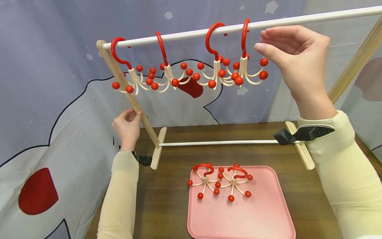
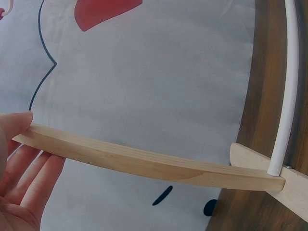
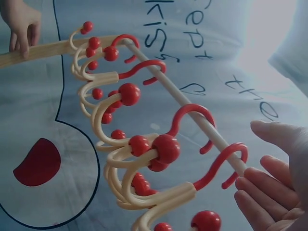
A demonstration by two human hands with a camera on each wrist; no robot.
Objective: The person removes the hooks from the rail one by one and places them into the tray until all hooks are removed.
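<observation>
My left hand [image 1: 127, 127] holds the left wooden post [image 1: 146, 127] of a rack. In the left wrist view its thumb lies on one side of the post and the fingers on the other. My right hand [image 1: 301, 56] is beside the white top rod [image 1: 298, 22], fingers loosely bent, holding nothing. Nearest to it hangs a multi-arm hanger with a red hook [image 1: 244, 38], cream arms and red ball tips. Several such hangers hang along the rod, including one with its hook [image 1: 114, 53] close to the left post. In the right wrist view, the fingertips overlap the rod [image 3: 211, 132].
Two more hangers, one left [image 1: 205, 179] and one right [image 1: 233, 181], lie on a pink tray [image 1: 253, 219] on the wooden table [image 1: 167, 199]. A white lower rod [image 1: 218, 143] joins the rack's feet, among them the right foot [image 1: 304, 157]. A patterned curtain [image 1: 74, 109] hangs behind.
</observation>
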